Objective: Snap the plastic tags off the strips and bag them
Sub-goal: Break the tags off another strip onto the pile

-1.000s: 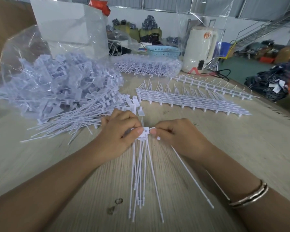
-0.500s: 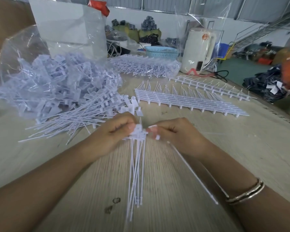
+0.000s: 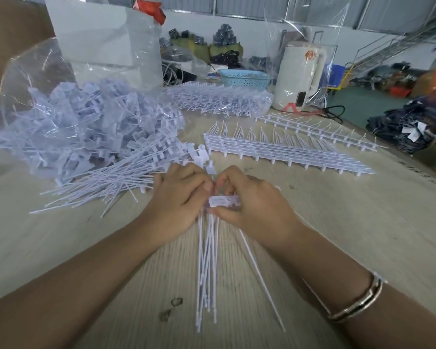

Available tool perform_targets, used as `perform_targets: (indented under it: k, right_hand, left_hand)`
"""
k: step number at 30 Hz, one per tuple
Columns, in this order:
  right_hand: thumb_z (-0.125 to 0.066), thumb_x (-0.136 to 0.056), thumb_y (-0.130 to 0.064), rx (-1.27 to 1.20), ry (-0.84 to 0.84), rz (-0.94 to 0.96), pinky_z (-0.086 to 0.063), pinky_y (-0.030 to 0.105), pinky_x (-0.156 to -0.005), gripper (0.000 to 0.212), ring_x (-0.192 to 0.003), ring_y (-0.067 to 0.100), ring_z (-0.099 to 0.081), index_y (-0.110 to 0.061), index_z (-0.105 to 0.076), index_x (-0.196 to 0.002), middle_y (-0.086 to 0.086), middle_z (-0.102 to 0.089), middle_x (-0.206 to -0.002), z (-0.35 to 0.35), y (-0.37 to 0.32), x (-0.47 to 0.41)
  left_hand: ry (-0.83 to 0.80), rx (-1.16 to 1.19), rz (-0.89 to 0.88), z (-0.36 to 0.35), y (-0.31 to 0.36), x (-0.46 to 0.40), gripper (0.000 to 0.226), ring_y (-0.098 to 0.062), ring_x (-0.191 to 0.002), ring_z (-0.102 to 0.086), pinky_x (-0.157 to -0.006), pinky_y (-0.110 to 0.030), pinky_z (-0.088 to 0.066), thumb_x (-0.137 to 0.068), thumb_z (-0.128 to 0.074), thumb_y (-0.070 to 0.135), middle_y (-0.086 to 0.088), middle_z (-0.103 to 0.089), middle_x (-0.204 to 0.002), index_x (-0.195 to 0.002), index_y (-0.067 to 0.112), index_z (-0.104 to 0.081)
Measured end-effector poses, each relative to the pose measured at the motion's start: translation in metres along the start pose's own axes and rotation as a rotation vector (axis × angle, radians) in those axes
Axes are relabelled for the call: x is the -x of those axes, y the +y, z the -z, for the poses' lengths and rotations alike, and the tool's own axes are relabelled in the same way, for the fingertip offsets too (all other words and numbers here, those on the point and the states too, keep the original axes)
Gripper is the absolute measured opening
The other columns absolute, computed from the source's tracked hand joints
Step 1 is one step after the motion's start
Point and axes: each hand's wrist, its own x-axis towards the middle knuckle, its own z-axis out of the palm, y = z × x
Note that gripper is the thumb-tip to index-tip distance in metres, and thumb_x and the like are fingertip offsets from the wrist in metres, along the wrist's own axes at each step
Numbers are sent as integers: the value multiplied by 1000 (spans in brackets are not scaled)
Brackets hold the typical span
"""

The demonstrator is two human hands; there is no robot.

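Near the tabletop's front edge, our left hand (image 3: 179, 197) curls around a bundle of tags (image 3: 208, 260), while our right hand (image 3: 252, 200) pinches their heads (image 3: 223, 200). Whole strips (image 3: 282, 153) lie toward the back right, a bag (image 3: 81, 122) back left.

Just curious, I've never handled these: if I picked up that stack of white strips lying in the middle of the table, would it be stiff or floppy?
Probably fairly stiff along its length: the stack of strips lies straight and flat on the table. Likely light, being thin open plastic. The thin tails hanging from the hands look bendy, so its prongs may flex or snag.
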Motion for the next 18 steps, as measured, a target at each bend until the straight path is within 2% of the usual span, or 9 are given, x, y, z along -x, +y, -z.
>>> perform_targets:
  k: [2,5,7,9,11,13,16,18]
  right_hand:
    - [-65,-82,-41,-2,2,-6,-49,37,-75,38,-84,18,-62,-20,-49,-109,-1,-66,-92,0,-2,0]
    - [-67,-78,-44,-76,-42,-10,-45,38,-86,40,-92,14,-60,-21,-54,-108,-12,-63,-95,8,0,0]
    - [-64,-80,-44,-86,-70,-23,-42,38,-88,34,-92,13,-58,-23,-57,-105,-16,-59,-95,17,7,2]
    - [-57,-83,-38,-10,-107,-45,-42,38,-86,26,-88,15,-57,-24,-57,-104,-11,-61,-93,22,16,4]
    - [-59,-84,-34,43,-115,-56,-42,35,-80,21,-80,14,-56,-24,-58,-103,-11,-60,-88,20,21,5]
    - [-62,-85,-39,39,-96,-83,-41,30,-71,18,-75,12,-56,-27,-62,-99,-12,-61,-83,15,23,4]
    - [-58,-86,-46,-53,-117,-134,-44,27,-68,20,-74,10,-60,-32,-67,-96,-10,-68,-82,11,27,3]
    - [-54,-87,-47,-103,-142,-140,-42,27,-64,24,-65,8,-56,-28,-68,-86,-8,-65,-72,10,31,3]
  left_hand:
    - [-51,33,-8,-2,4,1,52,-5,-93,-39,-80,-29,-20,-79,-29,60,15,-56,-88,-77,23,-66]
    - [-59,37,6,1,3,1,38,-4,-94,-37,-81,-30,-20,-73,-35,62,18,-53,-85,-67,31,-55]
    - [-60,40,14,3,1,1,27,-5,-95,-36,-78,-29,-18,-75,-41,58,23,-49,-84,-66,34,-47]
    - [-54,31,19,4,-1,1,18,-5,-95,-35,-76,-27,-15,-78,-46,48,25,-48,-84,-67,34,-46]
    - [-70,16,11,4,-2,1,22,-5,-95,-35,-76,-26,-15,-78,-46,49,24,-48,-85,-71,28,-51]
    - [-83,4,-12,5,-2,0,33,-5,-96,-36,-77,-27,-16,-76,-44,56,24,-48,-87,-75,25,-55]
    - [-78,17,-10,8,-4,0,27,-7,-99,-38,-78,-28,-18,-77,-47,52,25,-48,-90,-75,27,-54]
    - [-76,3,-45,9,-4,2,36,-8,-98,-39,-79,-29,-19,-76,-43,57,22,-51,-90,-75,23,-56]
